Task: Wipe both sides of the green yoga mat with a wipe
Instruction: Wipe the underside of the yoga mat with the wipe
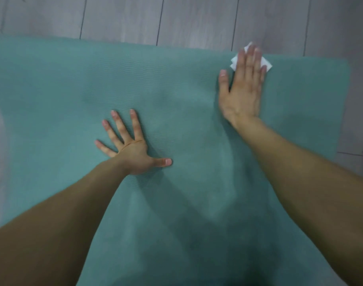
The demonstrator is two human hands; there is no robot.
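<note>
The green yoga mat [176, 83] lies flat on the floor and fills most of the view. My left hand [129, 145] rests palm down on the mat near its middle, fingers spread. My right hand [243, 87] presses flat, with straight fingers, on a white wipe [266, 62] at the mat's far right corner. Most of the wipe is hidden under the fingers; its corners stick out on both sides. Darker patches show on the mat's surface between my arms.
Grey wood-look floor planks [197, 19] surround the mat at the far side, the left and the right. The mat's far edge [135, 43] runs across the top of the view and its right edge sits near the frame's right side.
</note>
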